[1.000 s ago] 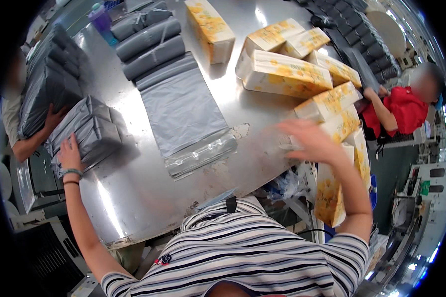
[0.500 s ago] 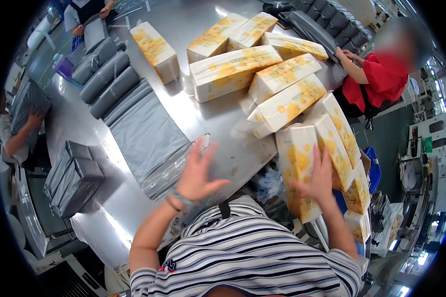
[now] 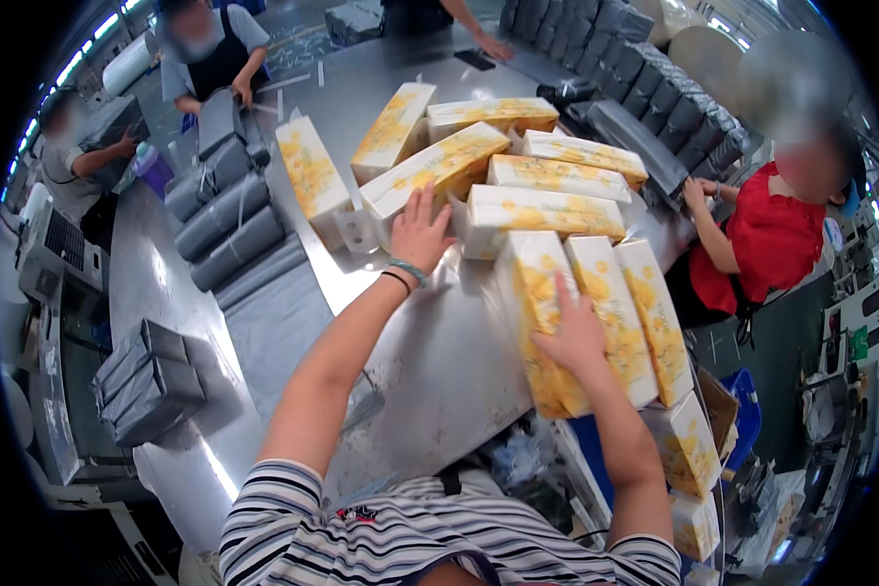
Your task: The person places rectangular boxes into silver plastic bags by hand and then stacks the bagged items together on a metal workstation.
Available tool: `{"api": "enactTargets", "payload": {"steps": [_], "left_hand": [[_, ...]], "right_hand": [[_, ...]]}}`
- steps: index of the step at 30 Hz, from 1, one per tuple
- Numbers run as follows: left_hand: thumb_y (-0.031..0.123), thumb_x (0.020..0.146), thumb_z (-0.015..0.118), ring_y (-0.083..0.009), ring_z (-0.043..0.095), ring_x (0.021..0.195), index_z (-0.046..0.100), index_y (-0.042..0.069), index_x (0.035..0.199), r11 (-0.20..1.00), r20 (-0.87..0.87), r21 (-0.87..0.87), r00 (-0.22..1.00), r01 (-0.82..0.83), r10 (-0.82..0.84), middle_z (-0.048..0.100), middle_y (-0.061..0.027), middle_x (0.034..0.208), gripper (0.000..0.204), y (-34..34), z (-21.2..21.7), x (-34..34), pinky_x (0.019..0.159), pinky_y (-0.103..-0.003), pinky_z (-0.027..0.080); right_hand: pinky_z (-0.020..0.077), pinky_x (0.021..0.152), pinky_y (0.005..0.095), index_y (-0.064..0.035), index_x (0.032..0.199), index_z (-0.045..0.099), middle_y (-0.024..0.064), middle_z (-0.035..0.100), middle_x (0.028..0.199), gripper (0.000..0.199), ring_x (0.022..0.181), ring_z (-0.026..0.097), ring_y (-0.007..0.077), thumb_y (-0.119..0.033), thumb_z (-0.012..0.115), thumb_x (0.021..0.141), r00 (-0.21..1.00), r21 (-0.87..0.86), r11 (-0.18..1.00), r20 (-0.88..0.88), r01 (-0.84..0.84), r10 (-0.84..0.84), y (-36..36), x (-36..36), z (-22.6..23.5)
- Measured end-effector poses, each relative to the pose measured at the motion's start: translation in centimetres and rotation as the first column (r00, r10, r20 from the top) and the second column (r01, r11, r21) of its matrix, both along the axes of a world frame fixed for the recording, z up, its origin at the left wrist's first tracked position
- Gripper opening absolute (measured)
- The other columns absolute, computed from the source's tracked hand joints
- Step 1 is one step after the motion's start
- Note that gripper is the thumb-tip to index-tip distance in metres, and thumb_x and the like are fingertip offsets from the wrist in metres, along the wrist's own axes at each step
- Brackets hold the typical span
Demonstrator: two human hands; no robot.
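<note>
White tissue packs with yellow flower print lie about the metal table. My left hand (image 3: pixel 422 234), fingers spread, reaches forward to the near end of a long pack (image 3: pixel 457 156) and appears to touch it. On top of the nearest pack (image 3: pixel 537 269) at the right rests my right hand (image 3: pixel 572 332), its fingers apart and not wrapped round it. Just right of that pack stand a second pack (image 3: pixel 610 322) and a third pack (image 3: pixel 657 322), side by side. Beyond my hands, several more packs, such as a crosswise pack (image 3: pixel 542 217), lie at various angles.
Flat grey plastic bags (image 3: pixel 278 332) and rolled grey bundles (image 3: pixel 230 215) lie at the left, near a grey wrapped parcel (image 3: pixel 146 381). Co-workers stand around the metal table (image 3: pixel 430 391); one in a red top (image 3: pixel 776 234) handles grey plastic at the right. Grey parcels (image 3: pixel 645 88) are stacked far right.
My left hand has moved forward from above the grey bags to a long pack. My right hand has moved forward and left with the nearest pack. Several packs sit at new angles.
</note>
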State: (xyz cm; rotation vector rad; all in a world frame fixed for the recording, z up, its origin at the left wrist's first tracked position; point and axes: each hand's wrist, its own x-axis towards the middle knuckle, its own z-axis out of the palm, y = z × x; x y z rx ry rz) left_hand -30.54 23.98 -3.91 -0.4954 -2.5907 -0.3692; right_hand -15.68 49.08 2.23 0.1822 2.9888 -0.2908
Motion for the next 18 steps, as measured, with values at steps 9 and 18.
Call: {"api": "enactTargets", "payload": {"steps": [9, 18], "left_hand": [[0.016, 0.067, 0.071, -0.0432, 0.032, 0.128, 0.046, 0.009, 0.13, 0.988, 0.041, 0.079, 0.989, 0.136, -0.14, 0.027, -0.0252, 0.143, 0.068, -6.6, 3.0, 6.6, 0.105, -0.048, 0.029], [0.031, 0.072, 0.073, -0.0487, 0.027, 0.129, 0.035, 0.0, 0.135, 0.963, 0.339, -0.04, 0.903, -0.265, 0.263, 0.025, -0.0335, 0.14, 0.08, -22.7, -4.4, 24.3, 0.105, -0.052, 0.025]], "right_hand": [[0.0488, 0.085, 0.0404, -0.0158, 0.142, 0.029, 0.0215, 0.046, 0.123, 0.093, 0.104, 0.057, 0.0341, -0.05, 0.069, 0.065, 0.975, -0.134, 0.989, -0.203, 0.059, -0.086, -9.6, -25.7, -2.7], [0.0348, 0.102, 0.0441, -0.0101, 0.133, 0.043, 0.0215, 0.037, 0.137, 0.068, 0.124, 0.04, 0.0372, -0.05, 0.061, 0.08, 0.707, -0.284, 0.707, -0.572, -0.647, 0.417, -8.2, -16.3, 2.2]]}}
